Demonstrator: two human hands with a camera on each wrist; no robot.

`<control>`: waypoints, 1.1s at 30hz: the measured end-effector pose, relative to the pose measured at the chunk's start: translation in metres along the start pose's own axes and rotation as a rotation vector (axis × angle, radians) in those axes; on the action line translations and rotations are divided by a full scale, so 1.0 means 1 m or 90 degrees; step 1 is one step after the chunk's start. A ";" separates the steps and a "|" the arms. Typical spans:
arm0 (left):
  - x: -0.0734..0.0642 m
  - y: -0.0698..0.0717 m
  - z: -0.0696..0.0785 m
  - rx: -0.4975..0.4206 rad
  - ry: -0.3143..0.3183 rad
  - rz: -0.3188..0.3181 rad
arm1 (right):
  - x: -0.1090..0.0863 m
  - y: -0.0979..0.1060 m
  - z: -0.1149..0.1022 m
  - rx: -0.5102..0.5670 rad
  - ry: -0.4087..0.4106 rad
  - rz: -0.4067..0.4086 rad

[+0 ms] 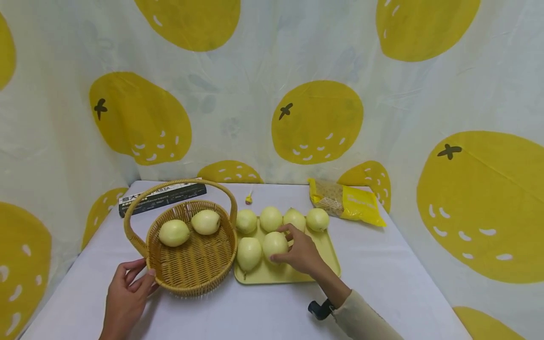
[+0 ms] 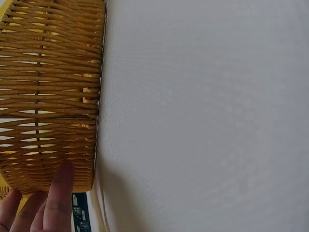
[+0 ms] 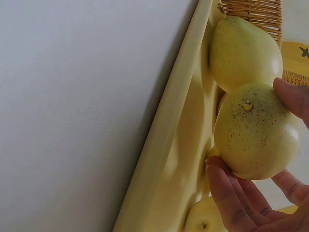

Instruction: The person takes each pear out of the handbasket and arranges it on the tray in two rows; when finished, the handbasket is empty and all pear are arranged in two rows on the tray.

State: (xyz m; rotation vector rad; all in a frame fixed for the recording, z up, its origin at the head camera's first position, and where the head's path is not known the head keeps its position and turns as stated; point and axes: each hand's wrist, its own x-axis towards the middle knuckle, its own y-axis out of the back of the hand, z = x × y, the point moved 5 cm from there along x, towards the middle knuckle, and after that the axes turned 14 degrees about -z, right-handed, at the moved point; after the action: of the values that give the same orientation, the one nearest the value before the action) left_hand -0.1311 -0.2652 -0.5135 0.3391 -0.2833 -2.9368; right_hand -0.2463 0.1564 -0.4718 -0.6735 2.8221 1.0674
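Note:
My right hand point(image 1: 300, 250) grips a pale yellow-green pear point(image 1: 275, 245) over the tray, thumb on one side and fingers on the other. In the right wrist view the held pear point(image 3: 256, 133) shows a short stem and dark specks. Beside it another pear point(image 1: 249, 254) sits on the yellow tray point(image 1: 293, 276), and several more stand along the back. At the left, my left hand point(image 1: 127, 293) holds the near-left side of a wicker basket point(image 1: 195, 264), its fingers point(image 2: 59, 203) against the woven wall. Two pears point(image 1: 174, 233) lie inside the basket, under its tall handle.
Behind the basket lies a dark box point(image 1: 165, 198) with printed lettering. A yellow packet point(image 1: 348, 202) is at the back right, and a small yellow wrapped item point(image 1: 248, 199) at the back middle. White cloth point(image 1: 382, 283) covers the table; a patterned curtain stands behind.

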 end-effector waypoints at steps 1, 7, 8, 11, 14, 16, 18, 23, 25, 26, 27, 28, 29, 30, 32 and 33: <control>0.000 0.000 0.000 0.001 0.002 0.001 | 0.000 0.000 0.000 -0.004 -0.001 0.001; 0.001 -0.002 0.000 0.010 0.011 0.008 | 0.003 -0.002 0.003 -0.036 -0.008 0.000; 0.000 -0.002 0.000 0.009 0.013 0.008 | 0.003 -0.003 0.004 -0.042 -0.008 0.000; -0.001 -0.003 -0.001 -0.003 0.016 0.005 | 0.005 -0.005 0.005 -0.056 -0.009 0.001; -0.003 -0.003 -0.003 -0.015 0.012 0.004 | 0.006 -0.005 0.007 -0.067 -0.008 0.003; -0.003 -0.002 -0.003 -0.018 0.005 0.005 | 0.006 -0.006 0.007 -0.064 -0.006 0.002; -0.002 -0.002 -0.003 -0.019 -0.003 0.004 | 0.006 -0.006 0.007 -0.056 -0.004 -0.002; -0.001 -0.001 -0.003 -0.018 -0.005 0.000 | 0.003 -0.005 0.010 -0.029 -0.001 -0.009; -0.001 0.000 -0.003 -0.014 -0.002 0.002 | 0.001 -0.005 0.011 -0.019 0.002 -0.010; 0.000 0.000 -0.003 -0.014 -0.001 0.003 | 0.001 -0.005 0.012 -0.013 0.003 -0.010; 0.000 0.000 -0.003 -0.013 0.000 0.004 | 0.000 -0.004 0.013 -0.008 0.003 -0.010; 0.000 0.000 -0.003 -0.013 0.000 0.006 | 0.000 -0.004 0.014 -0.004 0.003 -0.009; 0.000 0.000 -0.003 -0.012 0.001 0.007 | -0.001 -0.004 0.015 0.000 0.000 -0.008; 0.000 0.000 -0.003 -0.012 0.001 0.008 | -0.001 -0.004 0.016 0.002 -0.002 -0.006; 0.000 0.000 -0.002 -0.010 0.000 0.008 | -0.002 -0.003 0.017 0.003 -0.005 0.000; 0.000 0.000 -0.002 -0.008 -0.001 0.009 | -0.004 -0.003 0.017 0.004 -0.005 0.005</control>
State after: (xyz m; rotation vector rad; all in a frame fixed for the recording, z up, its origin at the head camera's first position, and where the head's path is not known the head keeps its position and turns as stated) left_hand -0.1303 -0.2654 -0.5153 0.3310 -0.2659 -2.9236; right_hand -0.2437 0.1670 -0.4857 -0.6563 2.8226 1.0605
